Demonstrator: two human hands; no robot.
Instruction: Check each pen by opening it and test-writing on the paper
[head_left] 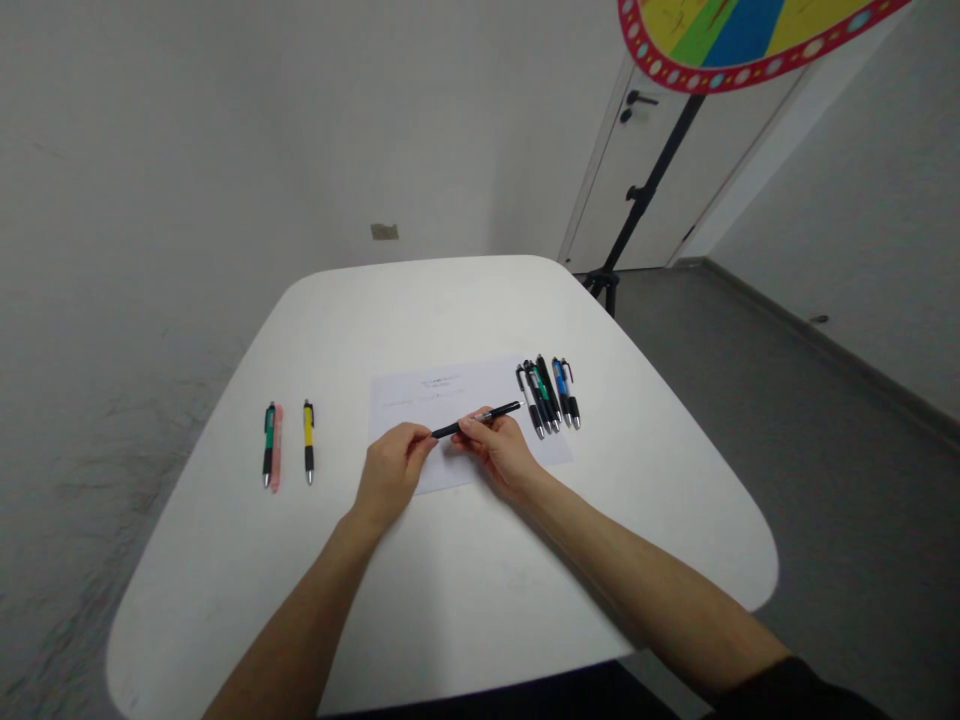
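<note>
Between my two hands, above a sheet of white paper [491, 380], is a black pen [504, 410]. My right hand [499, 448] pinches the pen near its middle, thumb on top. The fingers of my left hand [394, 462] are closed on the pen's left end. Some faint writing shows on the upper part of the paper. On the paper's right side lies a row of several pens [541, 395] with black, green, blue and white barrels.
On the white table [420, 310] at left lie a green pen [268, 440], a pinkish-red strip [277, 450] touching it, and a yellow pen [309, 440]. Beyond the table stand a colourful wheel [739, 40] on a black tripod [645, 190] and a door [675, 170].
</note>
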